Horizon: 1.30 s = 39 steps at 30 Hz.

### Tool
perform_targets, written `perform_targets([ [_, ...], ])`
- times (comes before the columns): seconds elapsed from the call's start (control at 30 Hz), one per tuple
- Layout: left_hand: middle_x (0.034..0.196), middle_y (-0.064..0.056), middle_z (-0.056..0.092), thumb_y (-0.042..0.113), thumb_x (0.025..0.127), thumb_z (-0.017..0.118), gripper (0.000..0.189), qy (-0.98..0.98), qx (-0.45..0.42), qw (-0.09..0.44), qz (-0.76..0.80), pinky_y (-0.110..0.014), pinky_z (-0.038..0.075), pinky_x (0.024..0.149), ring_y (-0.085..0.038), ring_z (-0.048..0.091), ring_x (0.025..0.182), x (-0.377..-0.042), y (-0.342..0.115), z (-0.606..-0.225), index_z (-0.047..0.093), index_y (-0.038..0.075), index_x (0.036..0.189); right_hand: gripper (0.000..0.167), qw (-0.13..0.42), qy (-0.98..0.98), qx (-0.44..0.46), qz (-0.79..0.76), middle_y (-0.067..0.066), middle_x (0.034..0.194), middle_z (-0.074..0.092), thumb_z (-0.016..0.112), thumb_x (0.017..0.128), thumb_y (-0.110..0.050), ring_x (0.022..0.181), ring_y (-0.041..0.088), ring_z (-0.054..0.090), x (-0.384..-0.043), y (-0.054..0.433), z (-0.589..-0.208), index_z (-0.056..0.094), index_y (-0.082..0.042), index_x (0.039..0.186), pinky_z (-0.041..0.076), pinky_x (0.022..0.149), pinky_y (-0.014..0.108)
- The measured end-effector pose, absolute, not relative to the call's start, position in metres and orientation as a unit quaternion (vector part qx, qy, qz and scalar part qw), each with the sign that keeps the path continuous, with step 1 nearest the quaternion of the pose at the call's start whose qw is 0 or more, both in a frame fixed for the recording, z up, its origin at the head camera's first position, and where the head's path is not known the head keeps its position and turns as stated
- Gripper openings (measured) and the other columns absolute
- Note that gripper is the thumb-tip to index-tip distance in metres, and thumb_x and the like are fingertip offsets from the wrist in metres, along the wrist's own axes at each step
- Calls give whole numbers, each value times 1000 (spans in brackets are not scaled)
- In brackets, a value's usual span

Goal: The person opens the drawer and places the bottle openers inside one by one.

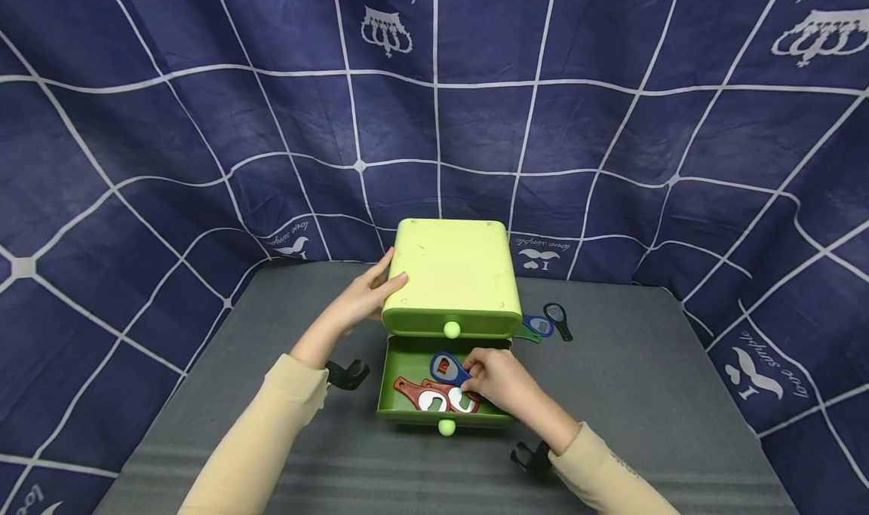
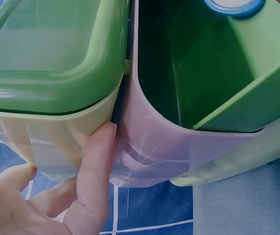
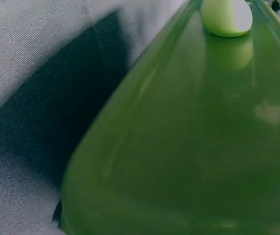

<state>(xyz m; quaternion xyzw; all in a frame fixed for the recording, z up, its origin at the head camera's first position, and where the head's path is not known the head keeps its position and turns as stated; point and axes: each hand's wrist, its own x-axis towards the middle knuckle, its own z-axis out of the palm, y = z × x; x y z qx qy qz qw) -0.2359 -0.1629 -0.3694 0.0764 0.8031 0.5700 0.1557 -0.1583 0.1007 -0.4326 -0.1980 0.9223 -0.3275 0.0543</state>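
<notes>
A small two-tier drawer cabinet [image 1: 453, 266] has a pale yellow-green top, and its green lower drawer [image 1: 407, 357] is pulled out. My left hand [image 1: 360, 300] rests against the cabinet's left side, thumb on the top edge. In the left wrist view its fingers [image 2: 93, 181] lie against the upper tier's side. Over the drawer, my right hand [image 1: 498, 379] pinches the handle of a blue bottle opener [image 1: 437, 360]. Two red bottle openers [image 1: 410, 388] lie in the drawer below it, near the front wall. The right wrist view shows mainly the drawer's green front [image 3: 179, 147].
Right of the cabinet on the grey table [image 1: 611, 394] lie a black opener [image 1: 558, 317], another blue one [image 1: 541, 325] and a green one [image 1: 528, 335], partly hidden. The upper drawer [image 1: 421, 323] is closed. A navy checked curtain [image 1: 475, 123] stands behind and at both sides.
</notes>
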Motion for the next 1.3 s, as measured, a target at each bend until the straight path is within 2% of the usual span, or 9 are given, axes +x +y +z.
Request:
perform_targets([
  [0.3,161,-15,28,49,100,51,77,803,74,154,571,-43,60,79,-30,65,109,-236,-163,-370,2,37,158,15,-15,941,-202,-272,-3,83,61,82,80,-10,73,8,55,-153,100,-432,73,-9,91,48,63,23],
  [0.47,161,-15,28,49,101,51,77,803,73,155,571,-43,60,79,-30,65,108,-236,-163,-370,2,37,158,12,-22,933,-200,-298,-6,82,62,80,82,-11,72,6,56,-148,104,-426,74,-11,92,47,62,21],
  [0.63,161,-15,27,48,101,51,77,807,70,152,567,-42,60,77,-29,66,105,-236,-163,-369,2,34,159,10,0,911,-199,-360,-8,82,64,77,85,-12,71,3,58,-143,109,-413,73,-11,94,49,62,20],
  [0.93,160,-17,28,47,101,50,78,804,71,155,570,-41,60,75,-25,68,97,-235,-163,-369,1,32,159,10,87,849,-212,-475,-4,83,68,73,90,-21,68,4,60,-118,109,-391,74,-15,99,52,61,23],
  [1.13,161,-16,28,48,101,51,77,805,70,152,569,-42,60,77,-29,67,105,-236,-164,-370,2,34,159,11,98,825,-238,-503,-4,84,70,73,90,-23,68,0,58,-100,102,-388,74,-15,99,51,60,21],
  [1.3,161,-17,26,48,101,51,79,807,75,151,566,-43,60,78,-32,65,110,-237,-163,-371,1,33,159,13,134,808,-249,-517,-5,84,70,72,91,-25,66,-1,58,-87,99,-397,73,-14,98,51,59,20],
])
